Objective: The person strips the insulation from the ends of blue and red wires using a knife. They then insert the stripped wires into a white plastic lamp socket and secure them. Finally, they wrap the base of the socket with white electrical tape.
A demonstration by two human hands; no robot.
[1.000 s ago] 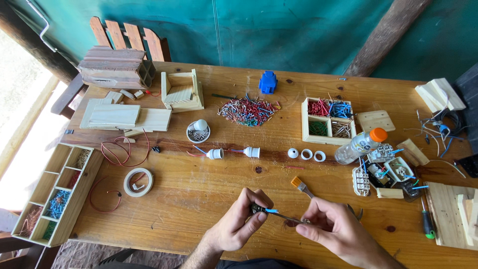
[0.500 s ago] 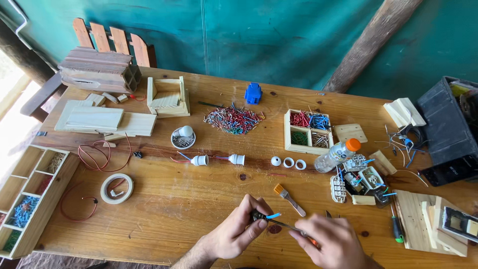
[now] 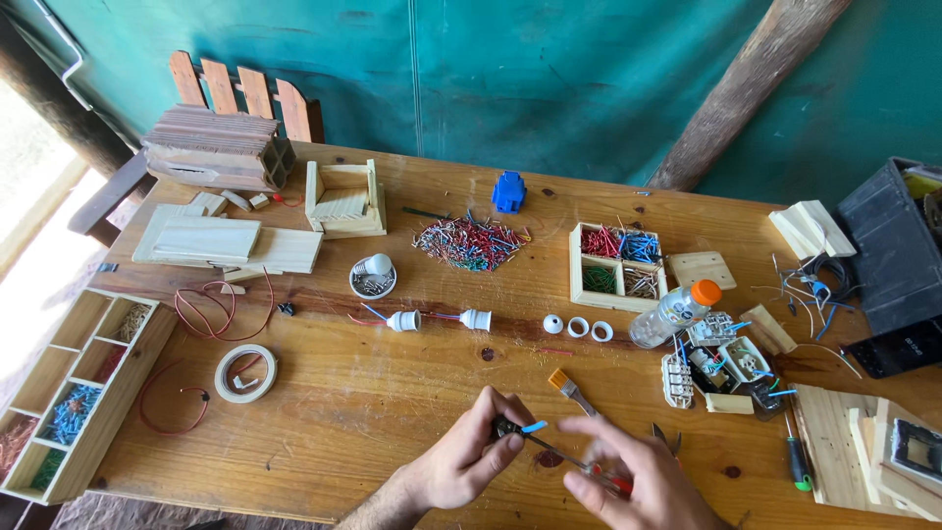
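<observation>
Head view shows, at six o'clock on the table point(image 3: 392, 412), the left hand point(image 3: 471, 461) pinching a small black part with a blue wire point(image 3: 520, 428) while the right hand point(image 3: 628, 481) grips a red-handled screwdriver point(image 3: 589, 466) seated in it; fastening looks underway, calling for steady turning.

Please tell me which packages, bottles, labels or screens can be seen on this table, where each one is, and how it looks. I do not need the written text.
Plastic bottle: lies on its side right of centre, beside the wooden sorting box; clear, orange cap.
Dark flat device: at the right edge, black, small pale marking; whether it is a screen, I cannot tell.
Black crate: far right, dark, boxy.
No other labels are visible.
</observation>
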